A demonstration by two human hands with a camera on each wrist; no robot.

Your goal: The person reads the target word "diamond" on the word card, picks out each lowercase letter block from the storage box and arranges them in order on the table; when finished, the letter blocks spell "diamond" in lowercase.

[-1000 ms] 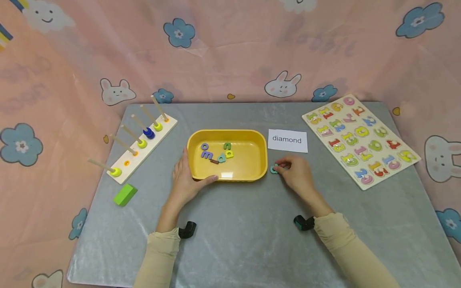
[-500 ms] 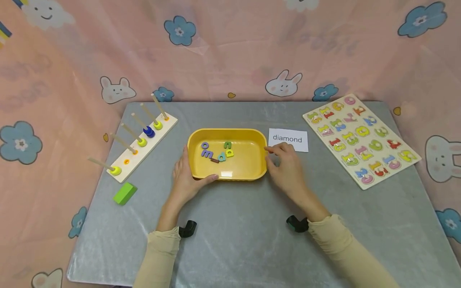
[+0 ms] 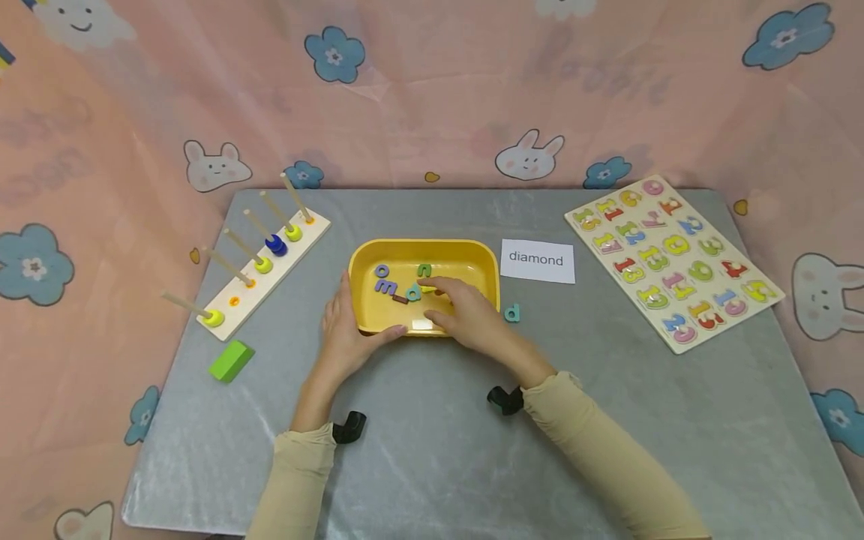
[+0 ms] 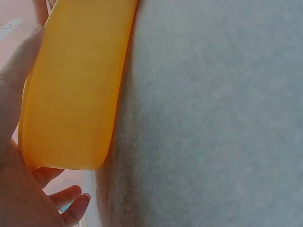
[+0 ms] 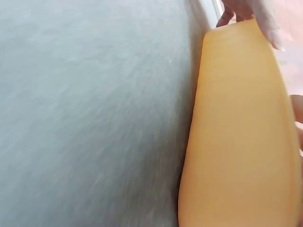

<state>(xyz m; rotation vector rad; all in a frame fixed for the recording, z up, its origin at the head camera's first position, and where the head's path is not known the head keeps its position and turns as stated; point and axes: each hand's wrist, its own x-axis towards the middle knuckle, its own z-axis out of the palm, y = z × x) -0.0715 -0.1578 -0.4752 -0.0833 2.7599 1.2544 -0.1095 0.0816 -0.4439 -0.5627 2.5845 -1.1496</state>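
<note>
My left hand (image 3: pixel 346 330) holds the yellow tray (image 3: pixel 472 247) at its front left corner, thumb along the front rim and fingers along the left side. In the left wrist view that hand wraps round the tray's corner. My right hand (image 3: pixel 466 311) reaches over the tray's front edge, index finger above a yellow letter (image 3: pixel 428 289) that it partly hides, thumb apart from it. Beside it in the tray lie a teal letter (image 3: pixel 413 293), a green n (image 3: pixel 424 270), a purple m (image 3: pixel 385 286), a purple o (image 3: pixel 381 271) and a small brown piece (image 3: pixel 400 299).
A teal d (image 3: pixel 512 313) lies on the grey table right of the tray, below a card reading "diamond" (image 3: pixel 537 261). A number puzzle board (image 3: pixel 675 262) is at the right. At the left stand a peg board (image 3: pixel 256 289) with rings and a green block (image 3: pixel 232 361).
My right hand has let go of the teal d on the table and moved left, over the tray's rim, to the letters inside. My left hand has stayed at the tray's corner.
</note>
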